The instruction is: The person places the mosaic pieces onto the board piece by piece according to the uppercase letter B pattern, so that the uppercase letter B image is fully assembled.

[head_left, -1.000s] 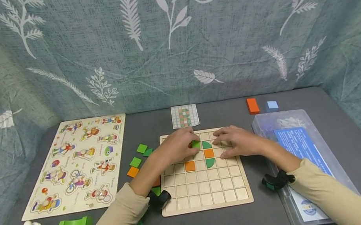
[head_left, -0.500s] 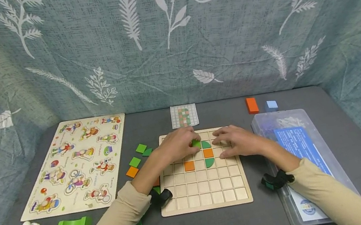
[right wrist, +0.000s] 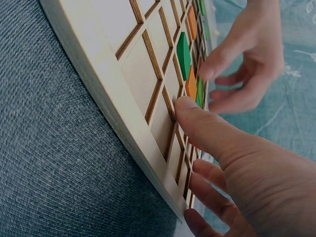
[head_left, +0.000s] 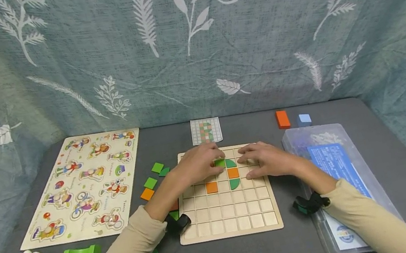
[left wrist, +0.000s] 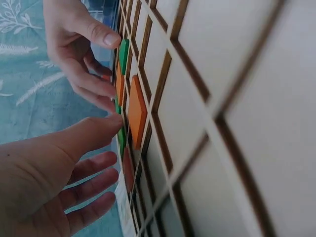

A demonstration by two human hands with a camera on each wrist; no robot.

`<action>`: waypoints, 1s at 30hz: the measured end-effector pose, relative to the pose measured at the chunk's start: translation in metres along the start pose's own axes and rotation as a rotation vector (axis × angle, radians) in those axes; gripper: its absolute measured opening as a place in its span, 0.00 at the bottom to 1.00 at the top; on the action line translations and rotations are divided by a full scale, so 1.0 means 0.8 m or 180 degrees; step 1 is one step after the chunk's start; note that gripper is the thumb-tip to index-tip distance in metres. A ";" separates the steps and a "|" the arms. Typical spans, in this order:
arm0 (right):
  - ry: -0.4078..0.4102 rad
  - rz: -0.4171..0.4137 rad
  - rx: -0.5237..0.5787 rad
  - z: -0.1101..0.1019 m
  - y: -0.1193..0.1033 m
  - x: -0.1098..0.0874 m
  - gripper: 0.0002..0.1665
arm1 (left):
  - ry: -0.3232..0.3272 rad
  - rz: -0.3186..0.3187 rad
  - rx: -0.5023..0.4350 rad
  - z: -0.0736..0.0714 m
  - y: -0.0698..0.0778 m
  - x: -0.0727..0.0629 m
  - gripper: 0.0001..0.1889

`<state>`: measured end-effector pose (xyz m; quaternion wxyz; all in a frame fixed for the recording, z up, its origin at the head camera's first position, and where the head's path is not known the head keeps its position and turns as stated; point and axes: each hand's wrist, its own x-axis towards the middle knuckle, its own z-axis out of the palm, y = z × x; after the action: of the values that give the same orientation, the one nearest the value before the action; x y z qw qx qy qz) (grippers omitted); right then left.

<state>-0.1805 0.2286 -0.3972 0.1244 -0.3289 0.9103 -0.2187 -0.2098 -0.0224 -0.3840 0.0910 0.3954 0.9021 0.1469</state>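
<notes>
A wooden grid board (head_left: 249,207) lies under both hands. My left hand (head_left: 200,163) holds its thumb and fingers at the edges of a green square tile (head_left: 219,163), which looks flat in its cell. To the right of that tile is a dark green rounded tile (head_left: 230,163), with an orange square tile (head_left: 232,173) and another dark green rounded tile (head_left: 234,184) below it. A second orange square (head_left: 211,187) sits further left. My right hand (head_left: 266,159) rests spread over the board's right side, holding nothing, its thumb (right wrist: 190,106) on the grid.
A printed pattern card (head_left: 206,131) lies behind the board. Loose green and orange tiles (head_left: 150,183) are at its left, near a picture puzzle (head_left: 115,134). A plastic case (head_left: 327,240) stands under the right forearm. Red (head_left: 283,119) and blue (head_left: 304,120) blocks lie behind it.
The green square tile under my left fingers looks flatter on the board now. Both hands stay in nearly the same place; the whole view shifts slightly.
</notes>
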 end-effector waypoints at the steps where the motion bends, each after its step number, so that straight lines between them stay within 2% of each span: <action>1: 0.0001 -0.0011 -0.0004 0.001 0.000 0.001 0.27 | 0.0030 -0.0042 -0.0003 -0.002 -0.003 -0.007 0.16; 3: 0.0004 -0.0020 -0.0005 0.001 -0.001 0.003 0.27 | 0.0109 -0.0165 -0.0032 -0.007 -0.013 -0.024 0.17; 6: 0.0009 -0.0029 -0.0030 0.001 -0.001 0.005 0.27 | 0.0226 -0.0435 -0.0097 -0.016 -0.038 -0.057 0.19; 10: 0.0006 -0.0016 -0.0033 0.002 0.000 0.005 0.28 | 0.0353 -0.0700 -0.0222 -0.026 -0.088 -0.099 0.19; 13: -0.0010 0.0029 0.0001 0.001 0.001 0.003 0.28 | 0.0394 -0.0712 -0.0585 -0.029 -0.127 -0.118 0.19; 16: 0.0000 0.0034 0.0003 0.001 0.002 0.000 0.28 | 0.0281 -0.0583 -0.1141 -0.029 -0.155 -0.127 0.21; 20: 0.0030 0.0001 -0.0042 0.001 0.002 0.001 0.28 | 0.0001 -0.0513 -0.1676 -0.031 -0.174 -0.130 0.24; 24: 0.0024 0.0025 -0.0033 0.000 0.000 0.000 0.28 | -0.0137 -0.0493 -0.1842 -0.032 -0.181 -0.129 0.24; 30: -0.0012 0.0034 0.0023 0.000 0.000 -0.001 0.29 | -0.0166 -0.0544 -0.1849 -0.028 -0.183 -0.128 0.24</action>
<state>-0.1800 0.2287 -0.3975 0.1284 -0.3240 0.9110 -0.2207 -0.2479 -0.1967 -0.4070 0.2355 0.2792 0.8497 0.3803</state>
